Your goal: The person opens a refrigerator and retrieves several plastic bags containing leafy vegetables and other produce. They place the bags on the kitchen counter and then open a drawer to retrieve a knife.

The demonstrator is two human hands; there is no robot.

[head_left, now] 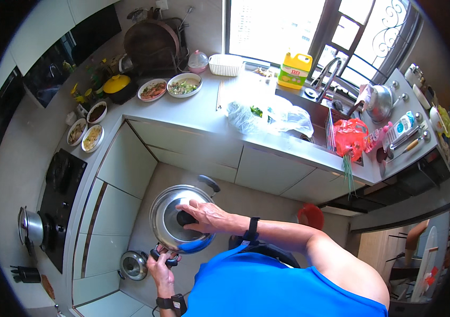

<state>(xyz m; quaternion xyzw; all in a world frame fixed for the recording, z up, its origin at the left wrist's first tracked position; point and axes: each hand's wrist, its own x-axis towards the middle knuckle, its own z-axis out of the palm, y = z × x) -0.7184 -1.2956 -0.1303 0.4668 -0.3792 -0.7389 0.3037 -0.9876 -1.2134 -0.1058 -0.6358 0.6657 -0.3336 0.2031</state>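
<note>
In front of my body hangs a steel pot [208, 244] with a glass-centred, steel-rimmed lid [166, 214] over its top. My left hand [160, 268] is closed round the black side handle [170, 260] at the pot's near side. The second black handle [209, 183] sticks out at the far side, untouched. From above, my right hand [204, 215] grips the lid's black knob [184, 218], fingers curled around it. Whatever the pot contains cannot be made out. Below and left of it, a smaller lidded steel pot [133, 265] stands low beside the cabinets.
Left is a black hob [66, 182] bearing a steel pot [35, 228]. Food dishes [185, 85], a white basket [225, 65] and plastic bags [246, 117] occupy the counter. A yellow jug [294, 71] stands by the sink; a red bag [350, 136] hangs near its edge. A red basin [310, 216] sits low.
</note>
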